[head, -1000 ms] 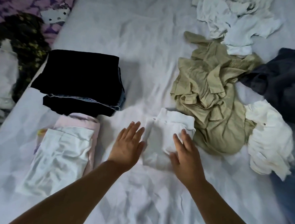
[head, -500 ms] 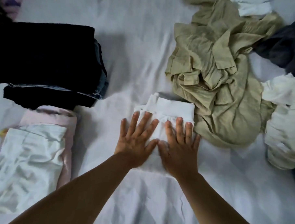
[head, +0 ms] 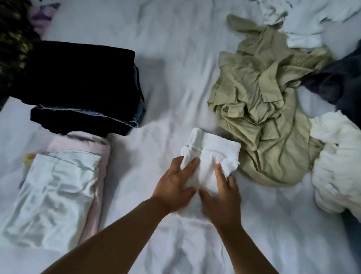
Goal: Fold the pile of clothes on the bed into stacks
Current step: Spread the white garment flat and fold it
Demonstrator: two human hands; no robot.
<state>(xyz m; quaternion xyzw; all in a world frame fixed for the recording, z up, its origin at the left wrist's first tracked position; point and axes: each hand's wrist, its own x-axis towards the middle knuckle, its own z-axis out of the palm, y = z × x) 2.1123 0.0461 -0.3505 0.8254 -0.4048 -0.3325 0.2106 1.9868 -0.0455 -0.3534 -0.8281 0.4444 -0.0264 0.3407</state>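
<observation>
Mid-bed, between light stack (head: 55, 195) and khaki heap (head: 265, 124): left hand (head: 174, 186) and right hand (head: 221, 195) gripping small folded white garment (head: 213, 152), probably lifting next onto light stack.

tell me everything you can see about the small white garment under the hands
The small white folded garment is soft, slightly ribbed-looking cloth, folded into a compact upright rectangle with a thicker folded band across its far end. It lies on the pale wrinkled bedsheet in front of the person. The left hand grips its left edge with fingers curled round the cloth, and the right hand grips its right side, bunching it a little. Its far right corner touches or overlaps the crumpled olive-khaki garment.
</observation>
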